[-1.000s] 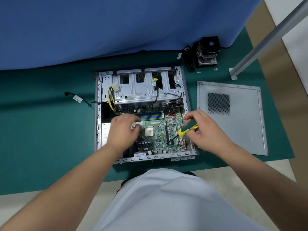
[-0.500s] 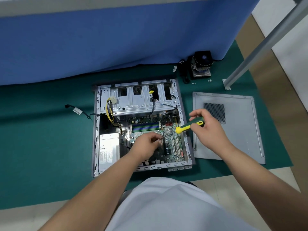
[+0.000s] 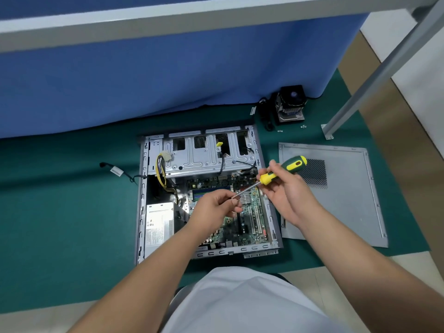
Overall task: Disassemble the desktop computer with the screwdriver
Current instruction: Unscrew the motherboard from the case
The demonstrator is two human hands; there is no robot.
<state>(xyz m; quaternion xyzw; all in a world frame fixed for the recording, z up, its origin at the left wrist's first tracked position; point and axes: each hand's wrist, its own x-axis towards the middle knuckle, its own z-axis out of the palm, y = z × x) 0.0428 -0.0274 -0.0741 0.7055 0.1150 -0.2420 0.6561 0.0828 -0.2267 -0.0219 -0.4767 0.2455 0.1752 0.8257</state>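
The desktop computer (image 3: 206, 193) is lying open on its side in the middle of the green counter (image 3: 60, 212), its motherboard (image 3: 247, 212) facing up. The right hand (image 3: 286, 191) is gripping the screwdriver (image 3: 281, 173) by its green-and-yellow handle above the case's right edge — shaft slanting down and to the left. The left hand (image 3: 216, 207) is hovering over the motherboard, its fingers (image 3: 236, 200) pinching around the screwdriver's tip; whether something small is caught between them I cannot tell. The removed side panel (image 3: 348, 212) is lying flat just beside the case toward the counter's right edge. A cooler fan (image 3: 289, 106) is sitting near the counter's far right corner, with loose screws (image 3: 303, 126) beside it.
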